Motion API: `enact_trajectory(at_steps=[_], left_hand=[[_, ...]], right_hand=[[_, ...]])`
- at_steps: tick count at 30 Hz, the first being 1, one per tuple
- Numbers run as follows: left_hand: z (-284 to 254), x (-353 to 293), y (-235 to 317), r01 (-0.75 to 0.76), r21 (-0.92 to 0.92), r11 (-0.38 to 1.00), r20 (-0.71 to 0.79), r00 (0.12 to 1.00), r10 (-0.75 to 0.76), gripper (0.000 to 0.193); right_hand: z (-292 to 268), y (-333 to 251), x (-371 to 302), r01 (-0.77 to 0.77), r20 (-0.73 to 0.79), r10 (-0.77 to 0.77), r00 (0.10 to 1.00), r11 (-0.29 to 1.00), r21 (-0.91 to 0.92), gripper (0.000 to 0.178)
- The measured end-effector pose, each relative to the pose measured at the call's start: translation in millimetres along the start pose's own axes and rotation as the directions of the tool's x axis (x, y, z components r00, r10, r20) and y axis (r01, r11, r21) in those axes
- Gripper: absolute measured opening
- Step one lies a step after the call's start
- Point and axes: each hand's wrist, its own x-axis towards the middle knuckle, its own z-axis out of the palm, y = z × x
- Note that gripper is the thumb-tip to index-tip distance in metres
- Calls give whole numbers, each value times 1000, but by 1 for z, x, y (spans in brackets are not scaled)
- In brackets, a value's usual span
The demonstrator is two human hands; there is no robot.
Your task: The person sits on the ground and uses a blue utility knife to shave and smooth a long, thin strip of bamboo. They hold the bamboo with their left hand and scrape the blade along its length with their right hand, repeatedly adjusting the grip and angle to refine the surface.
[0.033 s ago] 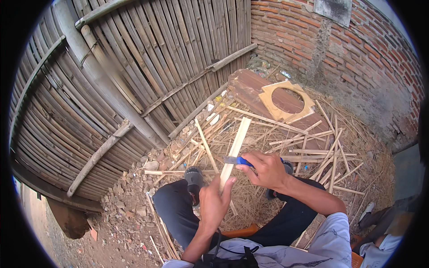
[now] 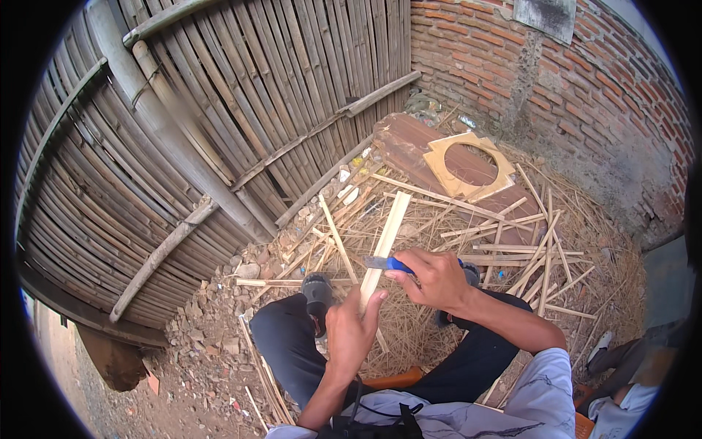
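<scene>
My left hand (image 2: 349,333) is closed round the lower end of a pale wooden strip (image 2: 390,227), which slants up and away from me. A groove or ridge line runs along its length. In my right hand (image 2: 437,278) is a blue-handled utility knife (image 2: 398,265), gripped in a closed fist. Its grey blade lies across the strip, a short way above my left thumb. Whether the edge bites into the wood cannot be made out. Both hands are held between my knees, above ground littered with shavings.
Loose wooden strips (image 2: 526,256) lie scattered ahead and right on straw-like shavings. A cardboard piece with a round hole (image 2: 436,162) rests on a brown board (image 2: 398,143). A bamboo fence (image 2: 307,80) stands left, a brick wall (image 2: 475,58) behind. Another person (image 2: 621,373) sits at lower right.
</scene>
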Motion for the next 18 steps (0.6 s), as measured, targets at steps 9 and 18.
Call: enact_trajectory(at_steps=[9,18], left_hand=[[0,0,-1,43,37,998,31,999,-44,34],[-10,-20,-18,68,25,997,61,996,-69,32]], right_hand=[[2,7,0,2,-40,-3,999,1000,-26,25],[-31,52,20,-239,-241,206,948,964,-117,25]])
